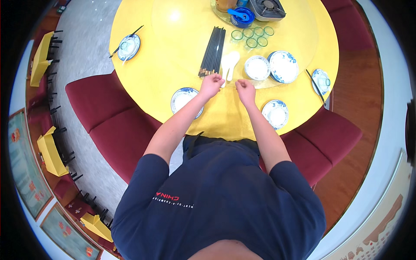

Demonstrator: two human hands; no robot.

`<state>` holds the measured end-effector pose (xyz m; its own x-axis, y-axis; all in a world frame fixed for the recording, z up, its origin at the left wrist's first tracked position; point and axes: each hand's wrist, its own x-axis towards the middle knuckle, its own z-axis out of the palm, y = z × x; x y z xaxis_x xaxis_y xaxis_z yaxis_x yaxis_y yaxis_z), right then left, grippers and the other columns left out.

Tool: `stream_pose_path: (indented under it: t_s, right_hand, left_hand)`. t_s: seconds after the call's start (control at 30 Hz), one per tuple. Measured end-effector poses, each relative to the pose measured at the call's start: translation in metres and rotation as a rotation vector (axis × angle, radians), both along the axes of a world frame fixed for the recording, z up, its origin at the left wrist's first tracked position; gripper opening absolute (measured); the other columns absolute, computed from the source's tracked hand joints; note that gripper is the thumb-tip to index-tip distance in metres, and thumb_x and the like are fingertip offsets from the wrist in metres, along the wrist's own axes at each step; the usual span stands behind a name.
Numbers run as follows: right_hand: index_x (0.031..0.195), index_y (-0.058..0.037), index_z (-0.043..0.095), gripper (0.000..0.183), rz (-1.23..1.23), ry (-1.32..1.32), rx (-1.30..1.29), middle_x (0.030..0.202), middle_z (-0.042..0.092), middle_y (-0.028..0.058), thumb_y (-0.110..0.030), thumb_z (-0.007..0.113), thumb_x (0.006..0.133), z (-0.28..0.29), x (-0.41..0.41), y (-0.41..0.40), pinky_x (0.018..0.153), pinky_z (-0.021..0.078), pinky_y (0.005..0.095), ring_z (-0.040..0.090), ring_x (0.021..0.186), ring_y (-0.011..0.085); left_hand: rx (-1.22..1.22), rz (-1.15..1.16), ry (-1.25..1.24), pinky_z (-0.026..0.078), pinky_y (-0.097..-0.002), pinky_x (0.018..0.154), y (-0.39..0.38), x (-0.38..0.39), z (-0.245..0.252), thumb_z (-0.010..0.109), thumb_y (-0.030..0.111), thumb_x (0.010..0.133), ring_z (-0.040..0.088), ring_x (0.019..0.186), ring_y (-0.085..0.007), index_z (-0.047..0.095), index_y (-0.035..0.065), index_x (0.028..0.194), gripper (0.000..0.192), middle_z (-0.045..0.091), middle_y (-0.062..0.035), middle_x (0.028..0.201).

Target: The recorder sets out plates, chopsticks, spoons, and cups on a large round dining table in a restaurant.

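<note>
My left hand (212, 85) is at the near end of a bundle of dark chopsticks (213, 50), its fingertips at the handle of one white soup spoon (225, 66); whether they grip it is unclear. A second white spoon (233, 60) lies beside it. My right hand (245, 91), fingers curled, hovers near the turntable's edge; nothing shows in it. Ahead of it are a stack of small bowls (257, 68) and a stack of blue-patterned plates (283, 66). Several green-rimmed glasses (252, 42) stand beyond. A plate with a bowl (185, 101) is partly behind my left forearm, another (275, 114) beside my right.
The round table has a yellow cloth (146, 78) and a glass turntable. At its far side are a blue tub (242, 18) and a portable gas stove (267, 9). Place settings lie left (138, 48) and right (315, 85). Red chairs (113, 130) flank me.
</note>
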<state>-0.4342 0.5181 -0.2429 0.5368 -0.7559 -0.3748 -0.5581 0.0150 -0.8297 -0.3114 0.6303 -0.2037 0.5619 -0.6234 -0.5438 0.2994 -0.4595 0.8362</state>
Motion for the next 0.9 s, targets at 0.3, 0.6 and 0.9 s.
stream_pose_path:
  t_s: [0.3,0.6,0.9]
  right_hand:
    - [0.091,0.0001,0.061,0.023,0.03,0.051,0.013,0.083,0.063,0.0134,-0.017,0.059,0.075,0.019,-0.107,0.021,0.071,0.0467,0.0278,0.061,0.078,0.0192]
    - [0.09,0.0001,0.061,0.022,-0.005,0.104,0.029,0.079,0.063,0.0128,-0.015,0.059,0.075,0.015,-0.146,0.018,0.067,0.0467,0.0272,0.061,0.073,0.0177]
    - [0.089,0.0005,0.061,0.019,-0.053,0.052,0.024,0.074,0.063,0.0109,-0.012,0.059,0.075,0.018,-0.163,0.017,0.066,0.0463,0.0264,0.06,0.069,0.0159]
  left_hand:
    - [0.103,0.027,-0.207,0.049,-0.0274,0.056,-0.041,0.002,-0.048,0.065,0.013,0.071,0.059,0.062,-0.0147,0.061,-0.0021,0.082,0.019,0.061,-0.0082,0.069]
    - [0.084,0.003,-0.399,0.045,-0.0243,0.045,-0.045,0.002,-0.059,0.063,0.014,0.074,0.056,0.05,-0.0127,0.058,-0.0054,0.084,0.022,0.06,-0.0097,0.07]
    - [0.117,-0.042,-0.343,0.047,-0.0297,0.064,-0.035,0.001,-0.052,0.063,0.019,0.071,0.06,0.068,-0.0215,0.061,-0.0005,0.078,0.021,0.062,-0.0121,0.072]
